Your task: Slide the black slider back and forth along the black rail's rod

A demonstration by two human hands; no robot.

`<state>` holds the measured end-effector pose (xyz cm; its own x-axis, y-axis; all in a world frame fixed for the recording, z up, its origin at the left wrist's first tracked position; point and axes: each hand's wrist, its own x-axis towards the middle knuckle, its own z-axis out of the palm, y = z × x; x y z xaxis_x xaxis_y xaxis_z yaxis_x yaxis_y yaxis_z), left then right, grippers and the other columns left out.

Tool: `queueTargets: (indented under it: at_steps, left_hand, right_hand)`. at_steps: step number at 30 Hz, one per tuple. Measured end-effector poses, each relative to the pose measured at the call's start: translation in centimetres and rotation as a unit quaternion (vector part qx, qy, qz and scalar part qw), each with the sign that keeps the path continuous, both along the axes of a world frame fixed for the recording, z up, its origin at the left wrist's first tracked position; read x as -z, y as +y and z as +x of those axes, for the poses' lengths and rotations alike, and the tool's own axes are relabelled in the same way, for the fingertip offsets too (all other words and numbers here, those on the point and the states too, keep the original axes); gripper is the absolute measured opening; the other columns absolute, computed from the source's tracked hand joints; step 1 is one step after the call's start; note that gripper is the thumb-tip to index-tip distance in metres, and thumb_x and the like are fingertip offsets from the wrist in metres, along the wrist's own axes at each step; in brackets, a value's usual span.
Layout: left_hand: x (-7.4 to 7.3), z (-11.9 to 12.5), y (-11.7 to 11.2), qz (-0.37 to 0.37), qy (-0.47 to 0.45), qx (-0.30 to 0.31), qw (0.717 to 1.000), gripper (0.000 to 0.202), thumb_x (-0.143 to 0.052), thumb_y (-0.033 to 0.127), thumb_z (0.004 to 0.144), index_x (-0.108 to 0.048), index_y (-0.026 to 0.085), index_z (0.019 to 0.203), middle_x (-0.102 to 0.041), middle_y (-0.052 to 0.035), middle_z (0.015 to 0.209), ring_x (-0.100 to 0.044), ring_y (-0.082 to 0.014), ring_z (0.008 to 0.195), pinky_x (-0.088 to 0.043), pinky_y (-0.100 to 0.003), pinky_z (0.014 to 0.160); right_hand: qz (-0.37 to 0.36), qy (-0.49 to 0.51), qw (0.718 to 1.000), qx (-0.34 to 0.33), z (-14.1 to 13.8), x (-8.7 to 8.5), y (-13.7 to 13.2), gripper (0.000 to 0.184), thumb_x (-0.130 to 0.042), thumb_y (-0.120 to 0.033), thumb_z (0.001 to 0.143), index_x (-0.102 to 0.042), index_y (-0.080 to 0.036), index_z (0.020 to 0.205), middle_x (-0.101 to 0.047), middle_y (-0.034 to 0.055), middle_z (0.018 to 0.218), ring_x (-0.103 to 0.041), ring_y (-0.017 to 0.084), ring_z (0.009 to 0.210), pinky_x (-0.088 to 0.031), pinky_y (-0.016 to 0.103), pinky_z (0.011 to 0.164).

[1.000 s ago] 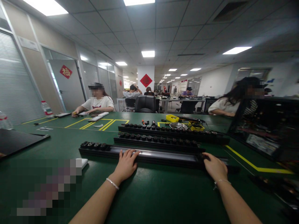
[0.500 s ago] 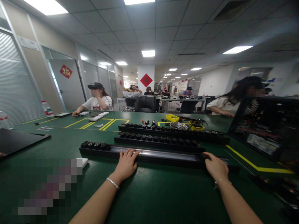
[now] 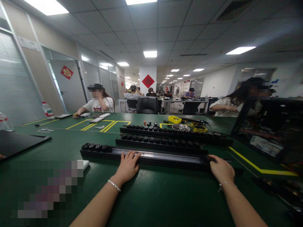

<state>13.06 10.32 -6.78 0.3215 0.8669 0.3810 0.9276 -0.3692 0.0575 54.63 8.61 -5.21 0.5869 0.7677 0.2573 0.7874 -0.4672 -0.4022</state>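
Note:
A long black channel strip point(image 3: 161, 155) lies across the table in front of me. Several black socket-like modules point(image 3: 94, 147) sit in its left end, while its shiny floor shows bare along the middle. My left hand point(image 3: 128, 167) rests on the channel with fingers spread over the near edge. At the right end, the fingers of my right hand point(image 3: 222, 170) are curled around a small black part point(image 3: 211, 159), mostly hidden by the hand. Two similar strips filled with black modules, a nearer one point(image 3: 161, 141) and a farther one point(image 3: 175, 131), lie just beyond.
A yellow bin point(image 3: 175, 119) and a metal dish point(image 3: 181, 127) stand behind the strips. An open computer case point(image 3: 267, 132) is at right, dark parts point(image 3: 276, 189) nearer. A black panel point(image 3: 21, 142) lies left, with a pixelated object point(image 3: 54, 189) below. Two people sit across the table.
My right hand has shifted slightly to the right and down at the channel's right end. My left hand has stayed in place.

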Motion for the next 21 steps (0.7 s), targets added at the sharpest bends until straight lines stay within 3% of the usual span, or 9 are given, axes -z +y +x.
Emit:
queueTargets:
  at_steps: [13, 18, 21]
  left_hand:
    - [-0.1, 0.1, -0.1, -0.008, 0.001, -0.004, 1.000, 0.057, -0.047, 0.022, 0.075, -0.035, 0.033, 0.129, -0.044, -0.0036, 0.130, -0.031, -0.0249, 0.124, -0.007, -0.056, 0.104]
    - [-0.1, 0.1, -0.1, -0.004, -0.002, -0.001, 1.000, 0.056, -0.046, 0.022, 0.075, -0.036, 0.033, 0.129, -0.044, -0.0034, 0.130, -0.031, -0.0246, 0.124, -0.007, -0.056, 0.104]
    - [-0.2, 0.1, -0.1, -0.003, -0.006, 0.000, 1.000, 0.056, -0.047, 0.021, 0.075, -0.036, 0.033, 0.128, -0.044, -0.0031, 0.129, -0.032, -0.0241, 0.123, -0.008, -0.056, 0.104]
  right_hand:
    - [0.020, 0.003, 1.000, 0.000, 0.7, 0.7, 0.2, 0.045, -0.034, -0.031, 0.071, -0.060, -0.024, 0.107, -0.062, 0.0070, 0.105, -0.053, 0.027, 0.102, -0.040, 0.044, 0.086]
    - [0.061, -0.001, 0.998, -0.031, 0.7, 0.8, -0.6, 0.047, -0.030, -0.031, 0.076, -0.057, -0.024, 0.114, -0.060, 0.0066, 0.111, -0.051, 0.027, 0.105, -0.037, 0.046, 0.089]
    - [0.110, -0.023, 0.990, -0.089, 0.5, 0.6, -0.9, 0.047, -0.031, -0.028, 0.075, -0.057, -0.025, 0.115, -0.055, 0.0036, 0.121, -0.043, 0.025, 0.116, -0.032, 0.044, 0.095]
